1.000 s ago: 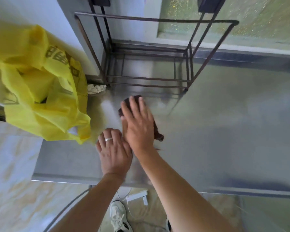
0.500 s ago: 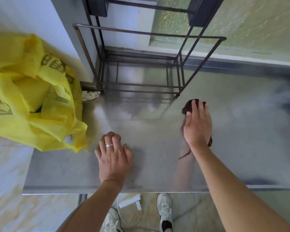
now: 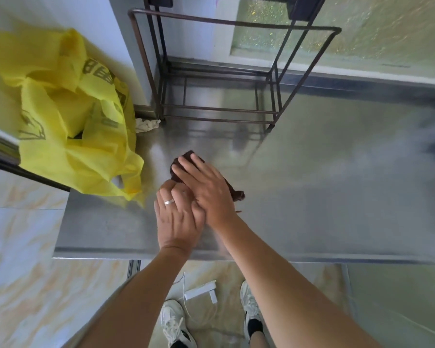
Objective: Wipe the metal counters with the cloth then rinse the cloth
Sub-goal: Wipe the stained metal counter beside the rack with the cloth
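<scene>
Now you are pressing the cloth [image 3: 186,156] flat on the counter [image 3: 324,187] under your open right hand [image 3: 206,187]; your left hand [image 3: 177,217], fingers straight, is bracing beside it. Sweeping further left risks snagging the yellow bag [image 3: 68,136].

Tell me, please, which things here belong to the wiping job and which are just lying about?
In use: brown cloth, metal counter, right hand pressing the cloth, left hand resting on the counter.
Lying about: yellow bag, wire rack, crumpled white rag.
</scene>
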`<state>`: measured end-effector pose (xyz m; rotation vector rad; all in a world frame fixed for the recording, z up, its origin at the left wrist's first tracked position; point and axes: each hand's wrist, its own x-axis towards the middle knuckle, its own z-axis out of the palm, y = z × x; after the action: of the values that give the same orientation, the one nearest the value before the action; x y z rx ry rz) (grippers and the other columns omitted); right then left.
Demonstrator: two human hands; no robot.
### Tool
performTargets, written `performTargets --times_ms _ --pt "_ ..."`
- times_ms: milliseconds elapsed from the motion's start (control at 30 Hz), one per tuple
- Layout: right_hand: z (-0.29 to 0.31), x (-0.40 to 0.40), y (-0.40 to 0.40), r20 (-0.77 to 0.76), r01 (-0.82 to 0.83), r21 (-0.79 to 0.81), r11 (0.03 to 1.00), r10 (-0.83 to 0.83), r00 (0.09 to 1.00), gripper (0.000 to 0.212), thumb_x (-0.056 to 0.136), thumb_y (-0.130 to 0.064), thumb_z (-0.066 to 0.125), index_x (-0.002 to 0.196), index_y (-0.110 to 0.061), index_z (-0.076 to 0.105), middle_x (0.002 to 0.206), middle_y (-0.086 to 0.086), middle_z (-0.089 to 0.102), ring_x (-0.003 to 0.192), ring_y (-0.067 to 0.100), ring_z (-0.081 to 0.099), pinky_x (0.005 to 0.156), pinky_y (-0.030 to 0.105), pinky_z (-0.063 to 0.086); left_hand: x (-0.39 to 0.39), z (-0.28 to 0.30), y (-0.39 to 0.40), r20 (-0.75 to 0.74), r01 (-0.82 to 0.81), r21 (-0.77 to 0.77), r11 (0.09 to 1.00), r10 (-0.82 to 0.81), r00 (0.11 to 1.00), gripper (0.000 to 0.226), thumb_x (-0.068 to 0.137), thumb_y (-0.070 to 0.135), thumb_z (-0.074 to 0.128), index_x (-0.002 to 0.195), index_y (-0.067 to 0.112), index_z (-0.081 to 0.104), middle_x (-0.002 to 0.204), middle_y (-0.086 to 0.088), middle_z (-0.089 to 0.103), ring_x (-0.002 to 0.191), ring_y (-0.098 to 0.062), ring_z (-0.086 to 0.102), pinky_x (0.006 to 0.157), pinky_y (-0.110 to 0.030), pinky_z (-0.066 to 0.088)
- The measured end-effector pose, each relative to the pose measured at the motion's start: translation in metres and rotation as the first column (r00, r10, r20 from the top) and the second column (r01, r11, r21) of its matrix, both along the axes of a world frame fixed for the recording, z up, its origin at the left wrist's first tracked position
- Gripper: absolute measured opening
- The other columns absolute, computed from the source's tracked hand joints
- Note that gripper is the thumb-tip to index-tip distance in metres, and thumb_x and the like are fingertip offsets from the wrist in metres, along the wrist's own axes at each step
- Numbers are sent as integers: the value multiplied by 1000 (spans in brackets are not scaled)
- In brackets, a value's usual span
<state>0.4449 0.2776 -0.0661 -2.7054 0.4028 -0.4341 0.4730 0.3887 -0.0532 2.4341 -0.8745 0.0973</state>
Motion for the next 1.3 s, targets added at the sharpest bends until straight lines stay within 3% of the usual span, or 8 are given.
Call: performTargets --times_ms 200,333,467,700,867,1100,1200,1300 --pt "2 -66 3 -70 82 -3 997 -82 994 54 100 -20 58 153 -20 46 164 -1 36 156 21 22 123 40 27 -32 -2 7 205 245 118 962 -265 942 37 89 29 38 108 2 53 115 -22 54 96 -37 50 78 -47 45" --pt "6 -114 -30 -113 257 -24 966 -258 960 46 109 -31 42 153 -20 46 164 -1 37 157 21 21 123 41 28 -62 6 -21 90 199 149 969 -214 973 30 87 27 42 107 7 52 112 -16 50 93 -32 46 78 -43 42" --pt "3 -187 -99 -109 431 -87 898 -439 892 45 110 -30 41 153 -19 46 164 2 38 156 23 24 121 42 31 -92 2 -55 34 229 213 950 -241 970 28 85 26 46 107 11 54 112 -11 49 95 -30 45 83 -42 39" --pt "5 -304 -196 -198 711 -127 691 -720 665 52 106 -32 31 150 -9 48 160 11 43 151 35 33 116 50 37 -102 -3 -61 71 222 277 935 -250 966 28 89 27 46 110 10 55 115 -12 50 102 -33 48 90 -47 40" --pt "12 -263 -162 -239 877 -120 466 -871 430 55 105 -32 27 156 -13 38 166 8 31 155 33 21 121 49 29 -103 -4 -62 68 229 294 928 -259 963 31 91 28 43 111 8 56 114 -14 52 101 -35 49 91 -48 41" --pt "11 -184 -61 -255 647 -131 751 -657 710 52 107 -31 33 159 -23 32 169 -1 25 157 26 16 124 42 26 -103 -3 -58 46 253 274 928 -275 960 30 91 26 40 110 9 56 114 -13 53 103 -35 49 93 -47 40" --pt "11 -163 -30 -218 410 -95 907 -420 881 50 106 -33 37 154 -22 42 165 -2 34 156 24 22 123 39 26 -102 -1 -58 14 245 256 935 -257 966 33 92 26 35 112 8 55 116 -13 53 105 -33 48 94 -46 39" --pt "8 -171 -35 -116 242 -51 969 -247 962 45 106 -32 41 147 -21 53 159 -2 44 153 22 31 120 37 30 -104 -1 -57 58 214 257 942 -236 970 35 91 25 36 111 2 54 114 -17 54 104 -35 48 92 -47 40"
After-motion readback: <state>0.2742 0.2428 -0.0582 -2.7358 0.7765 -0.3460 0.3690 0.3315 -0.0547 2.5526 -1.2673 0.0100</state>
